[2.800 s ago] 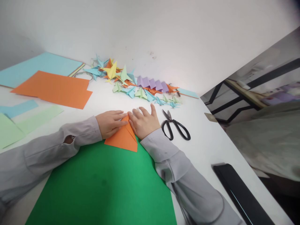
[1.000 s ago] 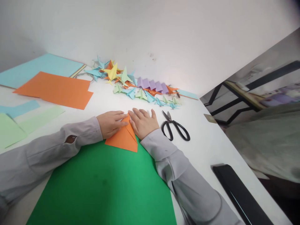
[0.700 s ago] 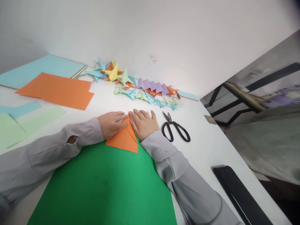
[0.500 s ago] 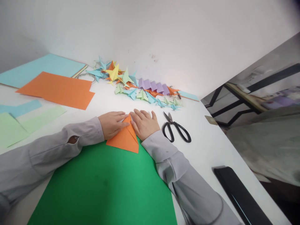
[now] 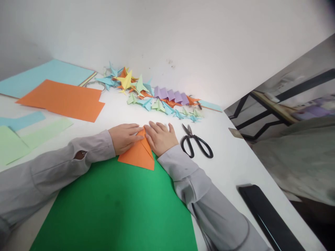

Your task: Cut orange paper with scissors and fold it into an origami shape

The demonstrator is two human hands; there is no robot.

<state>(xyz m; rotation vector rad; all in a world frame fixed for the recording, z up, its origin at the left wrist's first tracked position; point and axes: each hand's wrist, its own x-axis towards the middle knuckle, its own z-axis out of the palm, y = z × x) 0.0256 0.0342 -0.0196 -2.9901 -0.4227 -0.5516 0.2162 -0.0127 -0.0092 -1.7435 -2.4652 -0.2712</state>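
A sheet of orange paper [image 5: 137,157], folded to a point at its far end, lies on the far part of a green sheet [image 5: 115,205]. My left hand [image 5: 125,137] rests on the paper's left side, fingers stretched toward the tip. From the right, my right hand [image 5: 162,137] lies flat with spread fingers, its thumb side and fingertips against the folded right edge near the tip. Both hands touch the paper close to the point and partly cover it. A diagonal fold line runs down the right half of the paper.
Black-handled scissors [image 5: 196,141] lie open right of my right hand. Folded paper cranes [image 5: 127,82] and a purple pleated strip [image 5: 171,96] line the wall. Orange sheets [image 5: 62,99], blue sheets [image 5: 49,76] and green pieces [image 5: 47,134] lie left. A black case [image 5: 267,216] is at right.
The view has shifted very slightly. Both hands stay on the orange paper near its tip, with almost no visible movement.
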